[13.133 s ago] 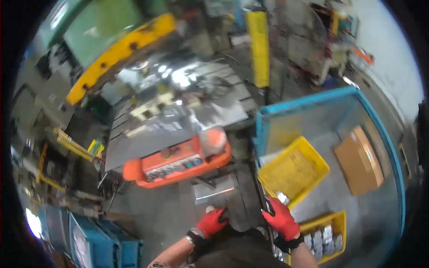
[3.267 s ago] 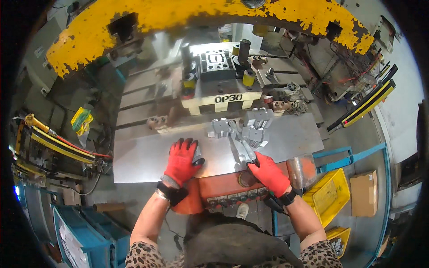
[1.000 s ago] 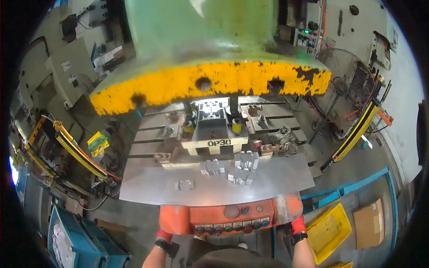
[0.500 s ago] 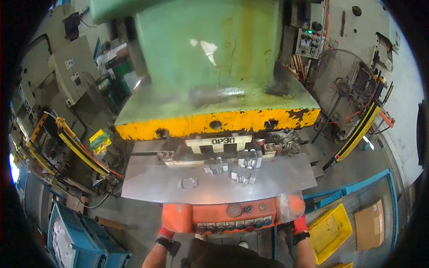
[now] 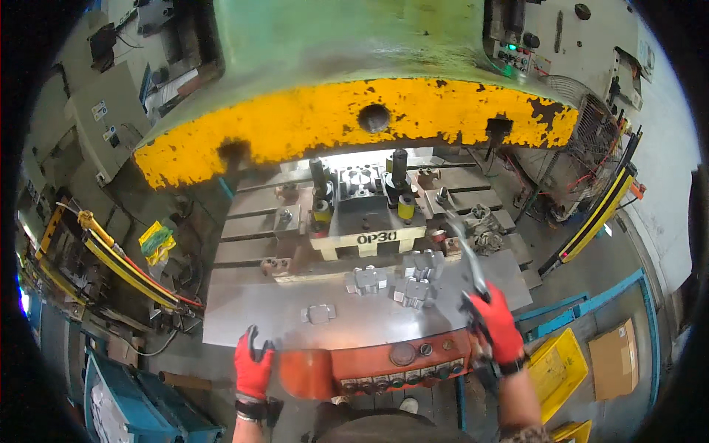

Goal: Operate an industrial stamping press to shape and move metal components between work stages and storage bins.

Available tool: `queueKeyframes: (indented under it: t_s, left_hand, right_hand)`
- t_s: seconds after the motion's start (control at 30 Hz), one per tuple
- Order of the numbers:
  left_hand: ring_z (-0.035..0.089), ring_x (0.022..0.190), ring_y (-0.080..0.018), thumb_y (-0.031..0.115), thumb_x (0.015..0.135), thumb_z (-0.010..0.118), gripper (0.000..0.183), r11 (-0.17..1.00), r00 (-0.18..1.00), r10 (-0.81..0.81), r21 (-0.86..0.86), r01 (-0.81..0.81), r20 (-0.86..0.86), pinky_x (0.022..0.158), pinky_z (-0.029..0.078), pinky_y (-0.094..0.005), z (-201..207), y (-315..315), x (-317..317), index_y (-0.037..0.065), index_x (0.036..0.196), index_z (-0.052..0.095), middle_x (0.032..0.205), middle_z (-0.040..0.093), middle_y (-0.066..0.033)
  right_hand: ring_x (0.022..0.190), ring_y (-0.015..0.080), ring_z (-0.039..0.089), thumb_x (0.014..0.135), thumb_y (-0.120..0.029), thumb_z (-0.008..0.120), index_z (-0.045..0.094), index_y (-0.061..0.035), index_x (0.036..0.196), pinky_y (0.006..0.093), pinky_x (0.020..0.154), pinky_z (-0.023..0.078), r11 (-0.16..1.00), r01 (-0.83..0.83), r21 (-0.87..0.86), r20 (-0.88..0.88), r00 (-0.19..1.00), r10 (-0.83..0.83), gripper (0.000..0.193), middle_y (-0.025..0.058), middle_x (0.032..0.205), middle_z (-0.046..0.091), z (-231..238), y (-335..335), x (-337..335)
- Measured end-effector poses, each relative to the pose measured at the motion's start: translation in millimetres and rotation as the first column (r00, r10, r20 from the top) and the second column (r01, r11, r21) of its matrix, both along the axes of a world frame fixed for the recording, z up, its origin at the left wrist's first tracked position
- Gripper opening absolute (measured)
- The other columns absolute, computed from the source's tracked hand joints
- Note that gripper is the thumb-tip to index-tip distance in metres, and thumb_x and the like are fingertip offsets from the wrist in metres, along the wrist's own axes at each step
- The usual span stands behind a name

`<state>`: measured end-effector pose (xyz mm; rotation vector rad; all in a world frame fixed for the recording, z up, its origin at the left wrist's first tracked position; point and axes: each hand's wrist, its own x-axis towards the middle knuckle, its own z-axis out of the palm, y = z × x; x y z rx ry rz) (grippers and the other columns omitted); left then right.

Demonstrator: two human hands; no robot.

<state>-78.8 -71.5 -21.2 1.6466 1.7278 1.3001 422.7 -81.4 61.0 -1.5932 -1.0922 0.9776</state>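
My left hand (image 5: 254, 368), in a red glove with dark fingertips, is open beside the left end of the orange control panel (image 5: 369, 359), fingers apart. My right hand (image 5: 498, 325), gloved alike, is closed around a long, slim silver tool (image 5: 473, 260); motion blurs it, so its kind is unclear. The tool points up and away toward the press bed. On the metal sheet (image 5: 258, 295) lie a flat grey metal part (image 5: 319, 314) and three blockier ones, a left one (image 5: 367, 280), a near one (image 5: 413, 293) and a far one (image 5: 423, 263). Behind them stands a die (image 5: 362, 218) with dark guide posts.
The press ram (image 5: 310, 118), green with a chipped yellow edge, hangs above the die. Yellow-black guard posts (image 5: 594, 218) stand on both sides. A crumpled grey rag (image 5: 485, 229) lies right of the die. Low right are a yellow bin (image 5: 557, 373) and cardboard (image 5: 614, 362).
The ram has risen, showing the die. Both hands have left the control panel's ends and come up; the right one now holds the silver tool. The view has shifted slightly.
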Motion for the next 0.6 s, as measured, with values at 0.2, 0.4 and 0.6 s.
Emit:
queueKeyframes:
  t_s: [0.2, 0.4, 0.6]
  left_hand:
    - [0.056, 0.118, -0.0371, 0.010, 0.081, 0.076, 0.061, 0.968, 0.911, -0.181, 0.097, 0.231, -0.371, 0.102, 0.044, -0.0431, 53, 27, 38, 0.004, 0.137, 0.053, 0.128, 0.060, -0.0187]
    - [0.057, 0.116, -0.0381, 0.010, 0.080, 0.075, 0.061, 0.967, 0.931, -0.243, 0.012, 0.255, -0.274, 0.100, 0.045, -0.0428, 55, 35, 22, 0.004, 0.136, 0.054, 0.127, 0.061, -0.0194]
    - [0.056, 0.109, -0.0374, 0.010, 0.076, 0.078, 0.069, 0.944, 0.902, -0.247, 0.122, 0.307, -0.354, 0.093, 0.047, -0.0431, 69, 54, 21, 0.006, 0.139, 0.052, 0.125, 0.059, -0.0193]
  right_hand:
    - [0.069, 0.0288, 0.061, 0.094, -0.030, 0.062, 0.054, 0.0022, 0.120, 0.0395, 0.056, 0.049, 0.956, -0.283, 0.081, 0.206, 0.943, 0.262, 0.042, 0.0170, 0.095, 0.061, 69, 185, -91]
    - [0.048, 0.0152, 0.056, 0.092, -0.023, 0.063, 0.060, -0.0009, 0.096, 0.0333, 0.043, 0.044, 0.962, -0.264, 0.072, -0.147, 0.951, 0.272, 0.022, 0.0065, 0.073, 0.060, 40, 239, -102]
    - [0.056, 0.0128, 0.051, 0.094, -0.021, 0.062, 0.062, -0.0017, 0.097, 0.0325, 0.054, 0.044, 0.891, -0.109, 0.441, 0.245, 0.969, -0.002, 0.019, 0.0017, 0.074, 0.059, 9, 245, -118]
